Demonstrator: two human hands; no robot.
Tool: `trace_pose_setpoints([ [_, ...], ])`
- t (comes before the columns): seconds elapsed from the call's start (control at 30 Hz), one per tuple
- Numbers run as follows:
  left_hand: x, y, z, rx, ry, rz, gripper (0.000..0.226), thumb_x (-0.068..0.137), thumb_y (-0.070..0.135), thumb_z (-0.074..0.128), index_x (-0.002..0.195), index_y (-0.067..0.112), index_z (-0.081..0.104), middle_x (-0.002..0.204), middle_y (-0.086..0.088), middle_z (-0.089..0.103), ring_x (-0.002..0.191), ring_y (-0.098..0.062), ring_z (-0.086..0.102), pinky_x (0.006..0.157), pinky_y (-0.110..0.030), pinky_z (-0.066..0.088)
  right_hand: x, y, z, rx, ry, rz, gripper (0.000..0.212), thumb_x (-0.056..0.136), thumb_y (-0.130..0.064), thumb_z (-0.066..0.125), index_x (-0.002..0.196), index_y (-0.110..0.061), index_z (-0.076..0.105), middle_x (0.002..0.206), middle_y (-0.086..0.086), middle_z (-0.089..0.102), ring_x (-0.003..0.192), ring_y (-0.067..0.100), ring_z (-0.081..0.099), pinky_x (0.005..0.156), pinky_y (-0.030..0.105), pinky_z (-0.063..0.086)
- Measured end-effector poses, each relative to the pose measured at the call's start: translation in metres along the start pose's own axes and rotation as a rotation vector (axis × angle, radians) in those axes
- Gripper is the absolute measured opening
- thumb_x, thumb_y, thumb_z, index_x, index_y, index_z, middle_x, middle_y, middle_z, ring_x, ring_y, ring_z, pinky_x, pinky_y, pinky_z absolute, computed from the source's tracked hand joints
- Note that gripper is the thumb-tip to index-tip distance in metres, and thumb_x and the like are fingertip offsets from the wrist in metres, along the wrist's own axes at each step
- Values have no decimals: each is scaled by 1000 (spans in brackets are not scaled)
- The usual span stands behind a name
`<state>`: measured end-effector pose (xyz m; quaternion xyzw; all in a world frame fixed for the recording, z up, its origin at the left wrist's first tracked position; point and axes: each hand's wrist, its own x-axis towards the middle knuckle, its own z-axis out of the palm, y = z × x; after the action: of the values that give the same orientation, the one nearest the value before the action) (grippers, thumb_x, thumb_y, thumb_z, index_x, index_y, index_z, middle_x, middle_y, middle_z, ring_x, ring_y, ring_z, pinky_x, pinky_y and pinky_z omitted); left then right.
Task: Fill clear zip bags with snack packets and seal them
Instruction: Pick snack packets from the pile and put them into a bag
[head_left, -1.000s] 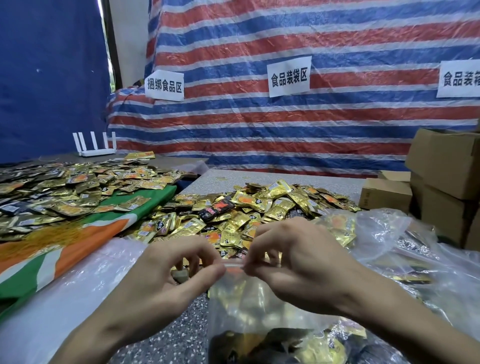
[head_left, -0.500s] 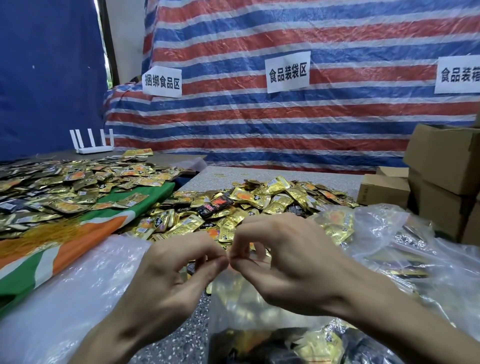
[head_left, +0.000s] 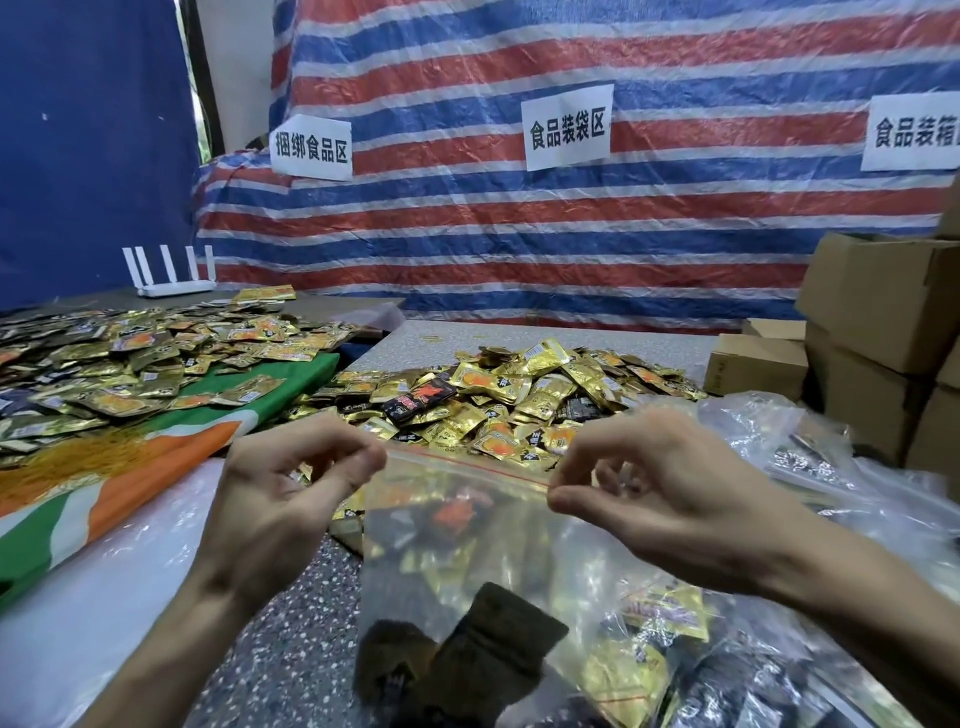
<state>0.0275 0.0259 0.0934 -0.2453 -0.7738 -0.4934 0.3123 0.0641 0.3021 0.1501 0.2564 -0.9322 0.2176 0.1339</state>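
A clear zip bag (head_left: 498, 551) with a red zip line stands upright in front of me, holding several gold and dark snack packets. My left hand (head_left: 291, 493) pinches the zip strip's left end between thumb and forefinger. My right hand (head_left: 660, 483) pinches its right end the same way. The strip is stretched straight between them. Behind the bag lies a heap of loose gold snack packets (head_left: 519, 395) on the speckled table (head_left: 291, 639).
More packets (head_left: 130, 364) cover a green, white and orange cloth (head_left: 124, 483) at left. Clear plastic sheeting (head_left: 88, 613) lies near left, filled bags (head_left: 831, 467) at right. Cardboard boxes (head_left: 883, 332) stack at far right. A white router (head_left: 171, 275) sits at back left.
My hands met at the middle of the zip strip, then slid apart to its two ends. The bag top now shows as a straight stretched line.
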Motion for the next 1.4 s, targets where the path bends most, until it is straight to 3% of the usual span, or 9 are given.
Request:
trace_pose_setpoints([
  [0.17, 12, -6, 7, -16, -19, -16, 11, 79, 36, 67, 79, 27, 73, 74, 2, 70, 70, -14, 63, 61, -29, 48, -9, 9, -8, -4, -7, 46, 19, 81, -55, 53, 77, -41, 66, 75, -12, 66, 75, 6, 57, 70, 39, 50],
  [0.4, 42, -4, 33, -4, -54, -29, 12, 85, 19, 73, 77, 28, 74, 73, 6, 70, 69, -18, 61, 59, -37, 49, -24, 27, -7, -169, 18, 131, 40, 89, -62, 40, 74, -28, 55, 66, -9, 56, 63, 6, 51, 60, 31, 44],
  [0.53, 79, 6, 74, -9, -91, -15, 23, 91, 13, 69, 75, 29, 72, 63, 9, 66, 51, -6, 58, 44, -18, 45, -29, 36, -9, -257, 57, 198, 49, 91, -62, 30, 67, -23, 48, 62, -5, 51, 58, 7, 45, 56, 34, 40],
  [0.67, 123, 21, 141, 48, -114, 38, 17, 95, 15, 65, 80, 16, 71, 69, 0, 64, 43, -12, 62, 41, -35, 54, -30, 49, -11, -269, 164, 319, 56, 98, -52, 44, 53, -18, 41, 49, -4, 43, 47, 12, 40, 48, 33, 29],
  [0.83, 157, 42, 236, -21, -110, 64, 20, 97, 14, 59, 84, 1, 69, 76, -9, 67, 62, -24, 67, 56, -40, 58, -29, 71, -15, -374, 236, 522, 64, 97, -57, 44, 50, -14, 38, 44, -4, 40, 46, 20, 41, 47, 30, 23],
  [0.93, 150, 47, 282, -203, -318, -85, 16, 98, 8, 58, 97, -1, 71, 85, -8, 69, 77, -21, 66, 60, -17, 52, -29, 81, -17, -405, 226, 583, 63, 97, -58, 46, 50, -17, 38, 44, -5, 39, 44, 17, 40, 47, 29, 23],
  [1.07, 122, 34, 298, -160, -735, -191, 31, 100, 12, 56, 129, 3, 62, 123, -13, 67, 112, -18, 62, 93, -23, 48, -25, 90, -13, -422, 161, 580, 58, 95, -53, 50, 52, -16, 47, 47, -5, 45, 47, 14, 43, 46, 28, 24],
  [1.23, 83, 4, 238, -226, -538, -241, 20, 98, 16, 60, 115, 9, 67, 112, -7, 70, 106, -20, 65, 94, -33, 52, -18, 93, 0, -333, 164, 447, 46, 94, -51, 53, 60, -20, 52, 56, -5, 56, 59, 16, 55, 51, 31, 36],
  [1.4, 27, -24, 135, -170, -314, -258, 9, 96, 15, 63, 100, 20, 69, 86, 3, 68, 77, -9, 65, 64, -20, 53, 2, 80, 27, -149, 172, 291, 37, 95, -52, 55, 70, -25, 61, 68, -12, 63, 67, 8, 60, 61, 32, 51],
])
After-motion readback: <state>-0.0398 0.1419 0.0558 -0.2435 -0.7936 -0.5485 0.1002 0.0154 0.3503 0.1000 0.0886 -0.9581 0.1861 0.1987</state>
